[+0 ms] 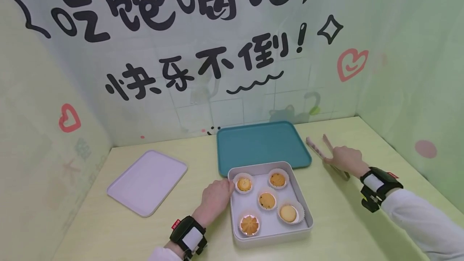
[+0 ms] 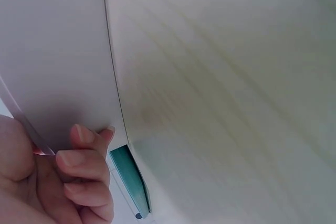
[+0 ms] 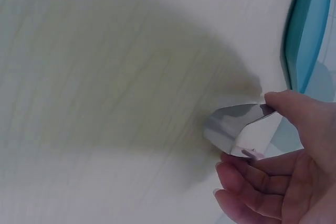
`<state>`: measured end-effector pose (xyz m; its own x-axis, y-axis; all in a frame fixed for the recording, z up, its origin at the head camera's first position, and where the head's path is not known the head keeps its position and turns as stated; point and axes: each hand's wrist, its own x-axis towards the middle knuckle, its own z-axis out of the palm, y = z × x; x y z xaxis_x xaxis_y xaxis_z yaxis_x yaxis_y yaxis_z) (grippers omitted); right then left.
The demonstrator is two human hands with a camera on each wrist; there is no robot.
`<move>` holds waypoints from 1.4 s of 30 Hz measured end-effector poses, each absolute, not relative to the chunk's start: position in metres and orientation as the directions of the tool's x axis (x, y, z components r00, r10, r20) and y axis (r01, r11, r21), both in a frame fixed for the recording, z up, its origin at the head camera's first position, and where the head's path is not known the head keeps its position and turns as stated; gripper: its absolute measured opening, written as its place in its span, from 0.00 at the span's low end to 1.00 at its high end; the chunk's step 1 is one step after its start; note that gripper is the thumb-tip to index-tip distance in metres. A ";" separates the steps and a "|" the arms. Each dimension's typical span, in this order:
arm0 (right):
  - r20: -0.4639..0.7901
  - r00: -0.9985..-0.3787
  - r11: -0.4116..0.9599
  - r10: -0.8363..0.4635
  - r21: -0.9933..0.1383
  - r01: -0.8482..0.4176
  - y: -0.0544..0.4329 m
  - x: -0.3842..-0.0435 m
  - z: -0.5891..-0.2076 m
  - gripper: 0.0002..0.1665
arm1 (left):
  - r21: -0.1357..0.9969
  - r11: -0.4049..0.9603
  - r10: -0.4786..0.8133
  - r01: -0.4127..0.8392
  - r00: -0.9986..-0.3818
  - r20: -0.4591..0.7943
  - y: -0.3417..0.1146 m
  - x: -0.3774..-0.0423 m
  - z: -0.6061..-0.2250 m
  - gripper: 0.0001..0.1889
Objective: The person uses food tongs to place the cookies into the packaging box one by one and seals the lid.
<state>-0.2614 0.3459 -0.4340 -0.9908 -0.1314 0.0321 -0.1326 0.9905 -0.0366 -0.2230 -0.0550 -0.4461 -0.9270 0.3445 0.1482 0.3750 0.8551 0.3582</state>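
My left hand (image 1: 214,199) grips the left wall of a deep white square tray (image 1: 271,236) near its far corner. In the left wrist view, its curled fingers (image 2: 86,163) lie against the tray's outer side. Several small round pastries in paper cups sit inside, among them a tart with a petal pattern (image 1: 249,225) and a speckled one (image 1: 267,200). To the right of the tray, my right hand (image 1: 348,159) holds a pair of tongs (image 1: 315,146), their arms spread apart and pointing toward the back. The right wrist view shows the tongs' bent metal end (image 3: 231,121) between thumb and fingers.
Behind the white tray lies a flat teal tray (image 1: 261,144), close against the back wall (image 1: 232,108). On the left, a pale lilac tray (image 1: 146,182) rests on the light wood table (image 1: 87,228). Printed side walls bound the table left and right.
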 end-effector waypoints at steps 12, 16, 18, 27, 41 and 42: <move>0.147 -0.973 0.984 -0.179 0.022 -0.178 0.324 -0.246 -0.412 0.38 | 0.364 0.856 0.339 0.368 -0.930 0.143 -0.054 -0.223 -0.446 0.19; 0.226 -0.949 0.960 -0.218 -0.126 -0.250 0.298 -0.239 -0.401 0.29 | 0.367 0.858 0.332 0.359 -0.933 0.137 -0.055 -0.223 -0.447 0.19; 0.257 -0.930 0.934 -0.262 -0.173 -0.311 0.284 -0.236 -0.401 0.26 | 0.372 0.857 0.329 0.356 -0.934 0.137 -0.056 -0.223 -0.447 0.19; 0.050 -0.975 0.791 -0.218 -0.576 -0.206 0.228 -0.210 -0.418 0.20 | 0.368 0.847 0.357 0.385 -0.923 0.143 -0.056 -0.223 -0.445 0.18; 0.192 -0.952 0.808 -0.240 -0.504 -0.305 0.212 -0.201 -0.433 0.13 | 0.364 0.835 0.380 0.413 -0.911 0.162 -0.060 -0.223 -0.441 0.18; 0.201 -0.948 0.809 -0.248 -0.495 -0.317 0.212 -0.201 -0.434 0.14 | 0.363 0.838 0.376 0.408 -0.913 0.159 -0.060 -0.223 -0.441 0.18</move>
